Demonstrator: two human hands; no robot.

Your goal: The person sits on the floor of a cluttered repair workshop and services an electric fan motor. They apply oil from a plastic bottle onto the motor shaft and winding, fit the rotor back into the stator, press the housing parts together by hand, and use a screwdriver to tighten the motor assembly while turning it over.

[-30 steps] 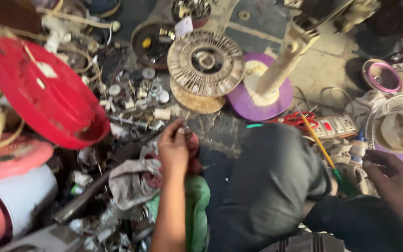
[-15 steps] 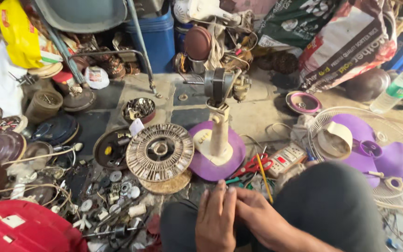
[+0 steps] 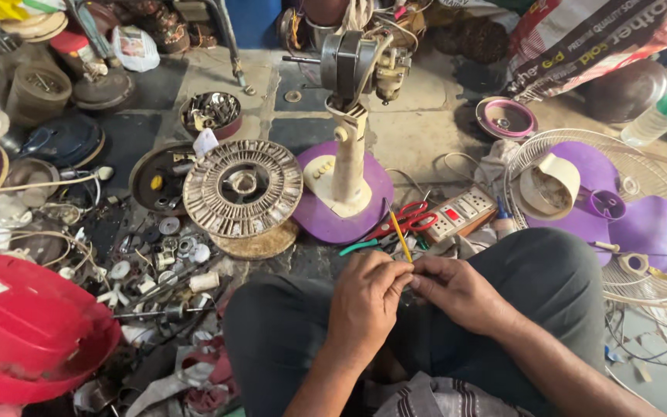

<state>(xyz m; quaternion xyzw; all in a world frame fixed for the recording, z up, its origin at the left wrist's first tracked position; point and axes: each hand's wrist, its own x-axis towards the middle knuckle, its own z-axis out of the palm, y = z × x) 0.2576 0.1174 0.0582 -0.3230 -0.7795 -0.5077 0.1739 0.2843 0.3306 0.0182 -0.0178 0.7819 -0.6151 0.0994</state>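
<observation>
My left hand (image 3: 364, 305) is closed, pinching something small I can't make out, over my lap. A thin yellow stick (image 3: 400, 235) rises just above my fingertips; it looks light and stiff, best held low. My right hand (image 3: 461, 293) is curled shut against the left, fingertips touching.

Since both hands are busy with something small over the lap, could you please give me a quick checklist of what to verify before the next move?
1. Left hand and right hand meet fingertip to fingertip: ok.
2. Which hand holds the yellow pencil-like stick: cannot tell.
3. Small piece between the fingertips visible: cannot tell.
4. Red-handled scissors lying within reach: ok.
5. Fan stand upright on its purple base: ok.
6. Floor beside the left knee free of loose parts: not ok.
</observation>
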